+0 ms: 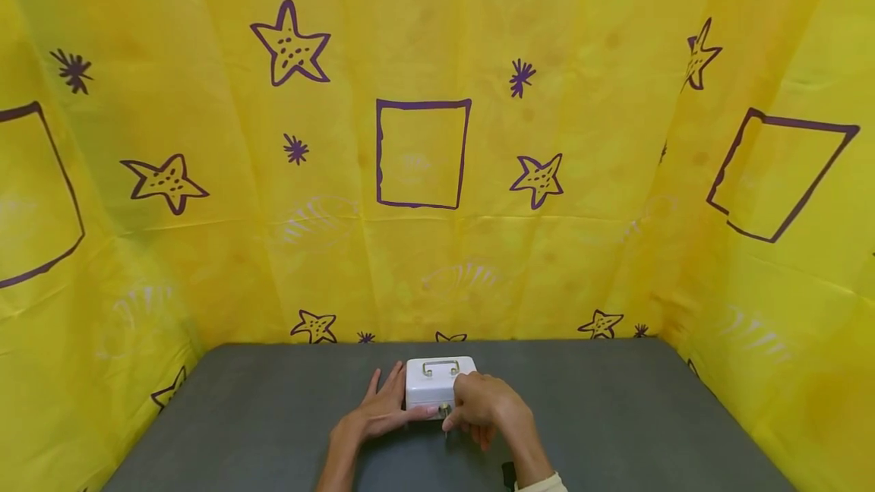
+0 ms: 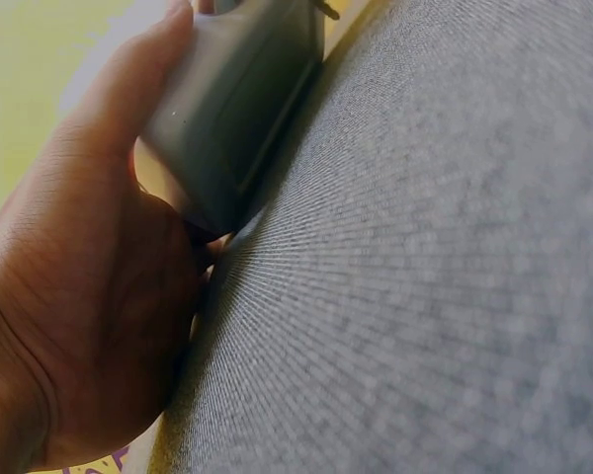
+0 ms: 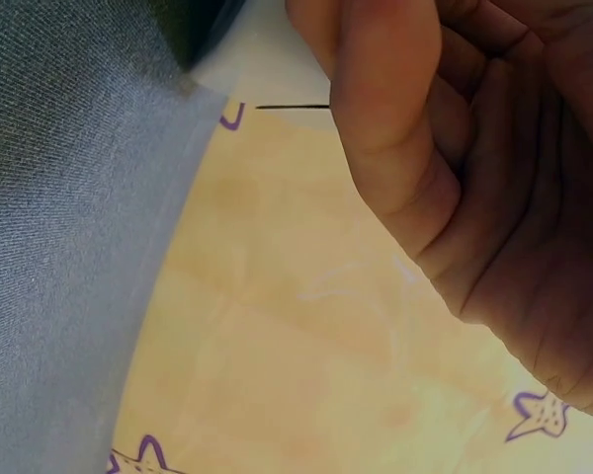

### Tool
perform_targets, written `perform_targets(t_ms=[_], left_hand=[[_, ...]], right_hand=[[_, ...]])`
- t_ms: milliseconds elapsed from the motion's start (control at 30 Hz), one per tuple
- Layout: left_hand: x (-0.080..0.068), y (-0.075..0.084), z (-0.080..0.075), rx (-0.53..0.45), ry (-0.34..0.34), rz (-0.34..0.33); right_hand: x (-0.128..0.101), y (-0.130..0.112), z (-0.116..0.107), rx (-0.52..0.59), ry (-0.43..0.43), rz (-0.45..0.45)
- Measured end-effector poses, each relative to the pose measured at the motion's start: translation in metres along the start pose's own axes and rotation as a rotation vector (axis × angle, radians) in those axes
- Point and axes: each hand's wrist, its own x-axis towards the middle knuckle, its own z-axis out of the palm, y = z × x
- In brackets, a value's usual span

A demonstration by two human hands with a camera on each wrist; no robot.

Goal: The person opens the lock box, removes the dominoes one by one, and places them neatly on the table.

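A small white metal cash box (image 1: 422, 391) sits on the grey table, with a folding handle (image 1: 440, 363) on its lid and a round lock (image 1: 444, 408) in its front. My left hand (image 1: 379, 410) steadies the box at its left front corner, its straight fingers along the side and the thumb laid across the front. In the left wrist view the thumb (image 2: 133, 84) lies over the box's shaded front. My right hand (image 1: 488, 405) pinches a small key (image 1: 446, 433) at the lock; its bow is mostly hidden by the fingers. The lid is down.
The grey tabletop (image 1: 273, 401) extends to both sides of the box. Behind it and at the sides hangs a yellow cloth (image 1: 424, 272) with purple stars and squares. A dark strap (image 1: 509, 474) and a pale sleeve (image 1: 544, 484) show at the right wrist.
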Motion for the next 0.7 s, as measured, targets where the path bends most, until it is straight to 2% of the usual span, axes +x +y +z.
perform_targets(t_ms=[233, 433, 600, 700], left_hand=[[0.000, -0.002, 0.000, -0.012, -0.006, -0.006], [-0.003, -0.002, -0.001, -0.016, 0.002, 0.002], [-0.002, -0.001, -0.001, -0.011, 0.009, 0.007], [-0.001, -0.002, -0.001, -0.014, -0.002, 0.002]], right_hand=[[0.003, 0.002, 0.001, 0.008, -0.024, 0.009], [0.003, 0.002, -0.001, 0.056, -0.061, -0.001], [-0.001, 0.013, -0.014, 0.132, -0.084, -0.136], [-0.002, 0.024, -0.027, 0.134, -0.031, -0.246]])
